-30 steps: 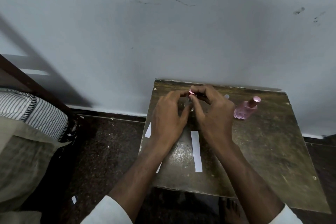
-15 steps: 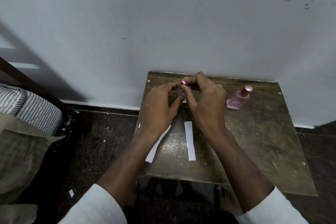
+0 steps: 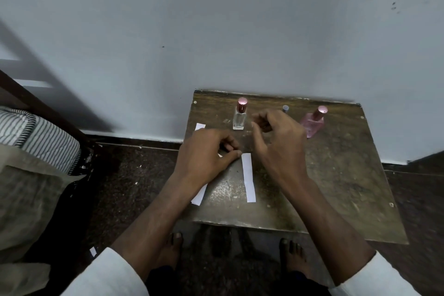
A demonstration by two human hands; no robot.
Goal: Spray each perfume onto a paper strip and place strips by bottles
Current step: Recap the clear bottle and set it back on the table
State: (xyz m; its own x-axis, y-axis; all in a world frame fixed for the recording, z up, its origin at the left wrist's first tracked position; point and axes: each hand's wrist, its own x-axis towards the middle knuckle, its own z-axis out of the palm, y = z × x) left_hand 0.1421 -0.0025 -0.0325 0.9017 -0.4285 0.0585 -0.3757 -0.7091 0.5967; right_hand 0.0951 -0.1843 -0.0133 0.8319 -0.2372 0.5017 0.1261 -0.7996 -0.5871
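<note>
Clear rectangular glass perfume bottle with rose-pink cap (image 3: 239, 115) stood upright near table's far edge, beyond left hand (image 3: 208, 151), apart from both hands. Left hand lay low on worn brown wooden table (image 3: 336, 175), fingers curled, pinching white paper strip (image 3: 200, 193) running beneath wrist. Second white paper strip (image 3: 248, 177) lay flat just beside left fingertips. Right hand (image 3: 276, 142) hovered, fingers loosely curled, holding nothing. Pink glass bottle (image 3: 313, 122) stood just beyond right hand.
</note>
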